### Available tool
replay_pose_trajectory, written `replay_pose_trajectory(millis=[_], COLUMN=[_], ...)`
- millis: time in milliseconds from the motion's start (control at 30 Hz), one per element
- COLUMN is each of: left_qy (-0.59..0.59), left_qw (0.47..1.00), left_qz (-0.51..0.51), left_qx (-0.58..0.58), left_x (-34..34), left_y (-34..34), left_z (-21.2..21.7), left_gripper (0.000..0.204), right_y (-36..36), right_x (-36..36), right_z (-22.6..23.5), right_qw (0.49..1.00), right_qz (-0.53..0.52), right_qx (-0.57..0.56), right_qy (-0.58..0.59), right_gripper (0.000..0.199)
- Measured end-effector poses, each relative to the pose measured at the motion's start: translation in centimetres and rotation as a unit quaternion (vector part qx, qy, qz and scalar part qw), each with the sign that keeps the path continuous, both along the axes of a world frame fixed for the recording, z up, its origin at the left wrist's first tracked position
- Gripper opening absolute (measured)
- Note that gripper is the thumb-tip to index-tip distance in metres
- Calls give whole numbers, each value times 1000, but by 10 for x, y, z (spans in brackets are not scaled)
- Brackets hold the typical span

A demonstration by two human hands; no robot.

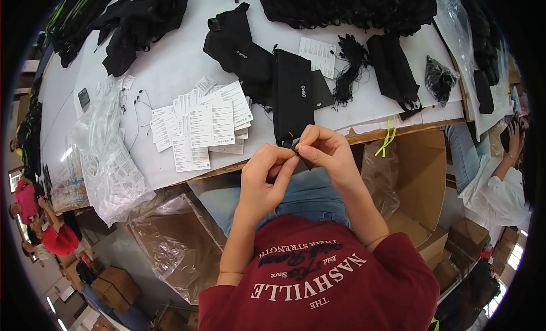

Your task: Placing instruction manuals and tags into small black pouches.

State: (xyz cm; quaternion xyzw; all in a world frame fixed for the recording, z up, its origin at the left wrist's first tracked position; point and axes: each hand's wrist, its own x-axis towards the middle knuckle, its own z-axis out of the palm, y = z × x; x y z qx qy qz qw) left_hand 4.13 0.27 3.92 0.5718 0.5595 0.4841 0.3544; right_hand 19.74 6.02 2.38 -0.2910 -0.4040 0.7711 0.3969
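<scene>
My left hand (266, 176) and my right hand (331, 155) meet at the table's front edge, fingertips pinched together. Between them is something small and dark, too covered by the fingers to name. It lies right at the near end of a long black fabric pouch (293, 95) with white lettering and a small orange detail. A dark flat corner shows just below the fingertips. To the left of the hands is a loose pile of white printed cards (211, 123). Beyond the pouch, a bundle of black cords (351, 69) rests beside another printed card (317, 56).
More black pouches (236, 52) lie farther back, and heaps of black fabric (347, 6) line the far side. A clear plastic bag of cards (108, 154) hangs over the left front edge. Below stand an open cardboard box (421, 177) and a plastic-lined box (176, 240). Other people sit at both sides.
</scene>
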Motion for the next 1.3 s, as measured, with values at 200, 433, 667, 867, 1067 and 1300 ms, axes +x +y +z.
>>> replay_pose_trajectory(millis=[200, 433, 667, 867, 1067, 1300], left_qy=[-7, 12, 19, -69, -51, 125], left_qw=[1000, 1000, 1000, 996, 998, 969], left_qz=[4, 11, 1, 53, 44, -137], left_qx=[-6, 1, -5, 3, -21, 161], left_x=[0, 2, 3, 14, 13, 36], left_y=[-1, 0, 0, -4, -8, -3], left_z=[-1, 0, -2, -14, -13, -11], left_gripper=[7, 7, 8, 10, 13, 17], right_y=[-1, 2, 6, 5, 9, 45], right_x=[1, 5, 11, 10, 9, -16], right_z=[0, 4, 1, -1, 0, -24], right_qw=[1000, 1000, 996, 997, 996, 750], right_qz=[0, 0, 38, 61, 64, -172], right_qx=[-11, -16, 38, 38, 48, 427], right_qy=[-2, -15, -65, -8, -25, -474], right_gripper=[7, 6, 9, 11, 10, 29])
